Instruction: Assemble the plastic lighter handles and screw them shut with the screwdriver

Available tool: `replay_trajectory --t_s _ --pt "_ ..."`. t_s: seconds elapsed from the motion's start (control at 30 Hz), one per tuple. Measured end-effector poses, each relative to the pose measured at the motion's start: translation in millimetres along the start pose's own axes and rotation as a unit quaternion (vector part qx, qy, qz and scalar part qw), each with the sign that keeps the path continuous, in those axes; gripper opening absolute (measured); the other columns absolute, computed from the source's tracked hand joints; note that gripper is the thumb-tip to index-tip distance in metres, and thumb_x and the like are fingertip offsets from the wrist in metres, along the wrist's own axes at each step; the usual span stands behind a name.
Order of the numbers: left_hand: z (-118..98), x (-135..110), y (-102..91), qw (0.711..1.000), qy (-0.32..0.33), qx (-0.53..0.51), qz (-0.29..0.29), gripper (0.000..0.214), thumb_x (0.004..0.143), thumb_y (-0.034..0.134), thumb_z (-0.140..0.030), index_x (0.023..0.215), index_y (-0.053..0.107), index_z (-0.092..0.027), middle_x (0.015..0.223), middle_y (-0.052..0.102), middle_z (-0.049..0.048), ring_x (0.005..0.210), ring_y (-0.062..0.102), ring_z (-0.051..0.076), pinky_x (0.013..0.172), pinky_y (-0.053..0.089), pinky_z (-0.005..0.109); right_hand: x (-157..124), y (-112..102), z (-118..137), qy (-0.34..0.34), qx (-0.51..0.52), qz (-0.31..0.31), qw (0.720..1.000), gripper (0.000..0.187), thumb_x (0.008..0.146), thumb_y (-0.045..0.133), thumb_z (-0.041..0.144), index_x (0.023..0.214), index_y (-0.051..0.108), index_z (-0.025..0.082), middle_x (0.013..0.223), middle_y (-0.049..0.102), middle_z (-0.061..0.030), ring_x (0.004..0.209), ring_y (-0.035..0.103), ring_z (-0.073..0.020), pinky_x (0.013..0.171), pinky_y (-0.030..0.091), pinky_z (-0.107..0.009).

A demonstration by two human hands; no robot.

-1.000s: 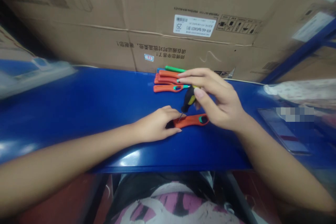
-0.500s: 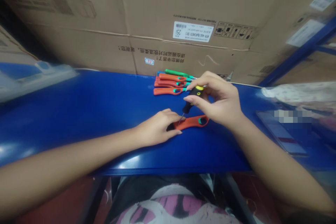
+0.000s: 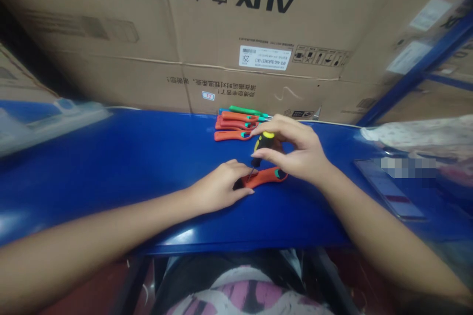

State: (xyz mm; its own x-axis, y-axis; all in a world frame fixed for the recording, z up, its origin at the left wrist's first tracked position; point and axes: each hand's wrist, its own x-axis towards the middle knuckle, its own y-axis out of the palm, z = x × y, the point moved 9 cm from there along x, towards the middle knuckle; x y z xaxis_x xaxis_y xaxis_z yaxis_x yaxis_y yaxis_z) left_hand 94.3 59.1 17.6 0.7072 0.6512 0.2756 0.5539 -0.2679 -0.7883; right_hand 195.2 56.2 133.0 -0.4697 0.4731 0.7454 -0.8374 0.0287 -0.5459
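Note:
My left hand [image 3: 221, 183] pins an orange utility lighter [image 3: 264, 177] to the blue tabletop, thumb and fingers closed around its near-left end. The lighter's teal and black trigger part points right. In my right hand [image 3: 295, 147] is a short screwdriver [image 3: 261, 146] with a black and yellow handle, gripped between thumb and fingers. It is tilted, its thin shaft meeting the lighter's handle close to my left fingertips; the exact contact is hard to make out. Behind my hands lie several more lighters [image 3: 231, 135], mostly orange, one green, their right ends partly hidden by my right hand.
A large cardboard box [image 3: 207, 29] walls off the back of the blue table [image 3: 111, 167]. A phone-like flat object [image 3: 388, 189] and a pale cloth [image 3: 417, 130] lie at right. A translucent plastic thing [image 3: 62, 120] sits at left. A blue metal post [image 3: 417, 66] rises on the right.
The camera view has shifted slightly, so everything sits a little lower and to the left. The screwdriver's handle has turned in my right hand, showing more yellow; its shaft stays on the lighter.

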Motion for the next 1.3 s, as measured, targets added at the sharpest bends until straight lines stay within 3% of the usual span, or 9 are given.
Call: replay_trajectory --t_s 0.13,0.2,0.4,0.57,0.77,0.87,1.03,1.2,1.3 --pt "-1 1 -1.7 1.0 -0.002 0.006 -0.007 0.035 0.087 0.075 -0.025 0.121 0.068 -0.018 0.111 0.074 0.0097 0.103 0.067 0.025 0.091 0.054 0.04 -4 11 0 0.045 0.075 0.082 0.993 0.033 0.1 0.056 0.028 0.131 0.063 0.02 0.125 0.067 -0.0114 0.078 0.067 -0.0124 0.063 0.056 -0.026" --pt "0 1 -2.0 1.0 -0.008 0.006 -0.006 0.033 0.087 0.075 -0.026 0.118 0.069 -0.017 0.113 0.073 0.0106 0.105 0.067 0.026 0.093 0.054 0.04 -5 16 1 0.065 0.119 0.105 0.985 0.034 0.1 0.055 0.027 0.132 0.062 0.02 0.124 0.069 -0.0108 0.085 0.069 -0.0143 0.063 0.058 -0.025" --pt "0 2 -0.9 1.0 -0.011 0.008 0.004 0.032 0.086 0.075 -0.023 0.117 0.069 -0.016 0.106 0.074 0.0099 0.099 0.067 0.026 0.09 0.054 0.039 1 -1 11 -0.034 -0.023 -0.014 0.999 0.018 0.083 0.079 0.027 0.098 0.073 0.019 0.092 0.075 -0.0041 0.082 0.067 -0.0169 0.08 0.058 -0.034" --pt "-1 2 -1.7 1.0 -0.01 0.0 -0.005 0.038 0.086 0.076 -0.024 0.123 0.068 -0.016 0.108 0.075 0.0098 0.1 0.066 0.025 0.09 0.054 0.04 -2 12 1 0.024 0.052 0.086 0.995 0.032 0.099 0.053 0.02 0.13 0.062 0.021 0.128 0.068 -0.0099 0.092 0.069 -0.0148 0.077 0.059 -0.029" --pt "0 1 -0.6 1.0 -0.006 0.009 -0.003 0.033 0.088 0.074 -0.024 0.119 0.07 -0.016 0.108 0.073 0.01 0.103 0.066 0.026 0.091 0.054 0.039 -1 11 8 0.012 0.038 0.074 0.996 0.024 0.091 0.061 0.014 0.113 0.069 0.019 0.11 0.074 -0.0057 0.085 0.068 -0.0143 0.066 0.055 -0.024" --pt "-1 1 0.4 1.0 0.001 0.022 -0.006 0.023 0.088 0.073 -0.024 0.11 0.071 -0.016 0.102 0.073 0.0094 0.098 0.067 0.026 0.088 0.054 0.039 -1 15 15 -0.009 0.016 0.075 0.997 0.025 0.091 0.062 0.014 0.114 0.068 0.019 0.109 0.075 -0.0052 0.08 0.066 -0.0134 0.075 0.056 -0.028" --pt "0 3 -1.2 0.999 -0.031 0.025 0.004 0.025 0.088 0.073 -0.027 0.11 0.072 -0.017 0.104 0.074 0.0092 0.097 0.069 0.025 0.088 0.055 0.037 -4 20 14 0.005 0.027 0.072 0.997 0.03 0.096 0.055 0.015 0.123 0.064 0.021 0.117 0.071 -0.0063 0.098 0.068 -0.0168 0.087 0.056 -0.032" --pt "8 3 -18.6 0.997 -0.059 0.029 0.044 0.041 0.083 0.07 -0.02 0.124 0.068 -0.018 0.121 0.074 0.0101 0.109 0.07 0.027 0.099 0.054 0.04 -3 -4 -23 0.144 0.152 -0.034 0.977 0.022 0.098 0.058 0.029 0.119 0.062 0.023 0.096 0.068 -0.0022 0.059 0.063 -0.0095 0.057 0.057 -0.025" --pt "23 1 -34.4 0.992 -0.097 0.051 0.059 0.06 0.079 0.064 -0.016 0.138 0.059 -0.018 0.125 0.072 0.0102 0.11 0.071 0.026 0.096 0.056 0.039 -2 -34 -49 0.191 0.166 -0.127 0.959 0.034 0.087 0.073 0.038 0.115 0.062 0.025 0.092 0.065 0.0004 0.057 0.061 -0.0102 0.052 0.057 -0.027"
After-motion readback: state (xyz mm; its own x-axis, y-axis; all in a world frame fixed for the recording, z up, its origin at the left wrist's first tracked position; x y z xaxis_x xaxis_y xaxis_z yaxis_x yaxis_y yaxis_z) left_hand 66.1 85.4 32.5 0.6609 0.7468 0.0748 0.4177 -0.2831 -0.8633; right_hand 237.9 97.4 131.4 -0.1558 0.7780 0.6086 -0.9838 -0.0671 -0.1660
